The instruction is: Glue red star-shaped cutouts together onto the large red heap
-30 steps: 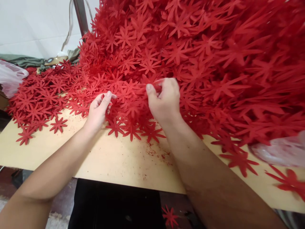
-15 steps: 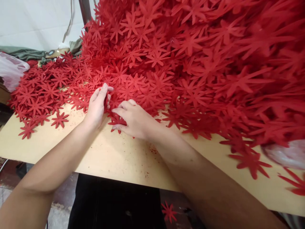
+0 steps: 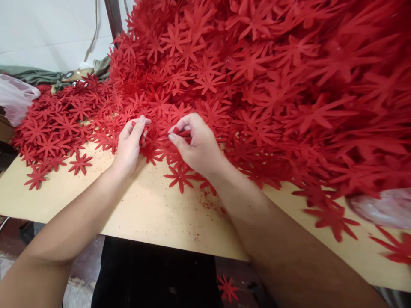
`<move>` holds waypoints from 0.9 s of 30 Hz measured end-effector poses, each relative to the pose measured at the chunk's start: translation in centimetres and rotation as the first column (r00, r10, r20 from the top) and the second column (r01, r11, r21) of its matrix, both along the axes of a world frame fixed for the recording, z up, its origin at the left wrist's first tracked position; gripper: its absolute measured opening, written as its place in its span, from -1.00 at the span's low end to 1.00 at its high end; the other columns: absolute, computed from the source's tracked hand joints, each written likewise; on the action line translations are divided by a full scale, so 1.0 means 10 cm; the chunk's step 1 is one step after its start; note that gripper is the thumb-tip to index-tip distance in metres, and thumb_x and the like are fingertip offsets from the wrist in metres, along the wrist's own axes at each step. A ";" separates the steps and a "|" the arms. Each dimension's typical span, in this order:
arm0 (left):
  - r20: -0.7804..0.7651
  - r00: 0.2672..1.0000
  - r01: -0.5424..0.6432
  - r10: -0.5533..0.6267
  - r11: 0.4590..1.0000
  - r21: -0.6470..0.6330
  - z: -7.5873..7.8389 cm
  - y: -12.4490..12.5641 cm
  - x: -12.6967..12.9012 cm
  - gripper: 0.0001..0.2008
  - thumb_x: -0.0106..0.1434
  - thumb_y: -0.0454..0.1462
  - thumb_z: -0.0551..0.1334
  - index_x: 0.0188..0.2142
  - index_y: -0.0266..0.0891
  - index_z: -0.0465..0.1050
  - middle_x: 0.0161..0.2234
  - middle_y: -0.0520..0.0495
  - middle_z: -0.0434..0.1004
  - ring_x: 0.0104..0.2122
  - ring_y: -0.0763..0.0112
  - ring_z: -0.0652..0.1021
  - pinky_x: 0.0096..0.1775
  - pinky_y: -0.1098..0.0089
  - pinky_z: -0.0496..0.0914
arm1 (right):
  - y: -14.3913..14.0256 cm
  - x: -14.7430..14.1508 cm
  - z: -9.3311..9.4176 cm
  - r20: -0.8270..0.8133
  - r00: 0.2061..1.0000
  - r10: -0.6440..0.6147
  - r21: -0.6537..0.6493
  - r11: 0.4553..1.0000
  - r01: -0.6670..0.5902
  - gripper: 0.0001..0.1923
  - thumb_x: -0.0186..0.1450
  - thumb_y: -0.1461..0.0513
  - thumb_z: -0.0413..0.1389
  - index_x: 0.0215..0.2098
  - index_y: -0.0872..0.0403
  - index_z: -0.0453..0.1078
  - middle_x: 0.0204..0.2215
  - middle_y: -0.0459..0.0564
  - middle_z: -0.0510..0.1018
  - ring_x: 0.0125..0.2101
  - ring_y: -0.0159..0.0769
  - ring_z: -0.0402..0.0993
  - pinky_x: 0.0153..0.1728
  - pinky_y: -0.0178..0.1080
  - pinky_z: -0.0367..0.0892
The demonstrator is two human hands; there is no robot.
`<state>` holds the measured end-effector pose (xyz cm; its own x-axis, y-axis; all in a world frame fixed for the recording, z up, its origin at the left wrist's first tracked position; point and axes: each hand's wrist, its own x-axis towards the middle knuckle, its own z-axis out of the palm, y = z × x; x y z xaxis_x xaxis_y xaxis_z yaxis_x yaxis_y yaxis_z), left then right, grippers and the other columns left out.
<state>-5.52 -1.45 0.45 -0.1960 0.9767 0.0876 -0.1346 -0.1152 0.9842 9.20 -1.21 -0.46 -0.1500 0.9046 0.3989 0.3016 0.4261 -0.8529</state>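
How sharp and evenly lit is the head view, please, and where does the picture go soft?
Head view: soft even light, no glare; both hands, left hand and right hand, are sharp; the red flower cutouts smear toward the right edge; the plastic bag there is blurred.

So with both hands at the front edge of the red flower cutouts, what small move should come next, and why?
Probably lift the right hand slightly, drawing its pinched flower cutout free of the heap of flower cutouts. Thumb and fingers are already closed on that piece, and the left hand grips the neighbouring cutouts at the heap's edge on the board, bracing them.
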 end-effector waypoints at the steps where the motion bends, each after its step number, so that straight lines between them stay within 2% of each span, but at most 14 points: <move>1: -0.004 1.000 0.001 -0.001 1.000 0.003 0.00 0.00 0.00 -0.67 0.15 0.03 0.23 -0.41 -0.20 0.44 -0.64 0.11 0.21 -0.64 0.61 0.26 -0.57 0.49 0.19 | 0.03 0.02 0.00 -0.065 0.998 -0.010 -0.021 1.000 0.009 -0.87 0.16 0.33 0.05 -0.39 0.03 0.15 -0.42 -0.10 0.36 -0.44 -0.42 0.26 -0.37 -0.28 0.24; 5: -0.015 1.000 0.012 -0.012 1.000 0.015 0.01 -0.01 0.01 -0.68 0.15 0.02 0.24 -0.41 -0.20 0.44 -0.66 0.12 0.20 -0.66 0.60 0.25 -0.57 0.48 0.19 | 0.12 0.06 0.00 -0.218 0.976 -0.010 -0.129 0.991 -0.018 -0.83 0.09 0.39 0.05 -0.36 0.05 0.23 -0.41 -0.10 0.37 -0.48 -0.47 0.23 -0.45 -0.33 0.21; 9: -0.005 1.000 0.026 -0.026 0.999 0.019 0.01 -0.02 0.01 -0.69 0.15 0.00 0.24 -0.42 -0.21 0.43 -0.66 0.12 0.20 -0.66 0.62 0.24 -0.58 0.49 0.18 | 0.13 0.07 0.03 -0.269 0.963 -0.002 -0.198 0.979 -0.054 -0.88 0.10 0.39 0.05 -0.40 0.07 0.28 -0.51 -0.14 0.31 -0.54 -0.49 0.17 -0.46 -0.33 0.20; 16: -0.012 0.994 0.111 -0.110 0.994 0.018 -0.01 -0.06 0.04 -0.76 0.15 -0.08 0.27 -0.43 -0.22 0.45 -0.63 0.12 0.23 -0.64 0.61 0.23 -0.56 0.47 0.15 | 0.12 0.07 0.05 -0.239 0.960 -0.143 -0.181 0.978 0.100 -0.88 0.18 0.38 -0.03 -0.44 0.05 0.19 -0.63 -0.22 0.15 -0.65 -0.52 -0.01 -0.60 -0.34 0.02; 18: -0.019 0.992 0.125 -0.125 0.992 0.026 -0.02 -0.07 0.05 -0.77 0.14 -0.09 0.28 -0.43 -0.22 0.46 -0.63 0.12 0.23 -0.63 0.61 0.23 -0.54 0.47 0.15 | 0.13 0.07 0.04 -0.221 0.967 -0.128 -0.174 0.981 0.090 -0.88 0.17 0.38 -0.02 -0.43 0.04 0.18 -0.63 -0.22 0.17 -0.65 -0.52 0.02 -0.60 -0.34 0.03; 22: -0.029 0.991 0.130 -0.129 0.991 0.044 -0.02 -0.07 0.05 -0.76 0.12 -0.07 0.29 -0.44 -0.21 0.46 -0.63 0.12 0.24 -0.60 0.60 0.25 -0.47 0.47 0.21 | 0.14 0.07 0.02 -0.235 0.969 -0.080 -0.104 0.993 0.057 -0.85 0.08 0.40 0.06 -0.46 0.05 0.21 -0.56 -0.18 0.29 -0.57 -0.50 0.18 -0.51 -0.34 0.19; 27: -0.021 0.991 0.136 -0.135 0.989 0.058 -0.04 -0.06 0.05 -0.74 0.08 -0.07 0.32 -0.44 -0.22 0.45 -0.61 0.13 0.26 -0.55 0.59 0.31 -0.39 0.48 0.26 | 0.12 0.06 0.08 -0.274 0.954 -0.120 -0.140 0.987 0.084 -0.88 0.11 0.38 0.06 -0.50 0.05 0.24 -0.60 -0.16 0.33 -0.58 -0.47 0.21 -0.48 -0.30 0.23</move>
<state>-5.01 -2.07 0.06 -0.0607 0.9871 0.1483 -0.1364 -0.1554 0.9784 9.81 -0.03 0.30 0.0472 0.9548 0.2936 0.0781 0.2895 -0.9540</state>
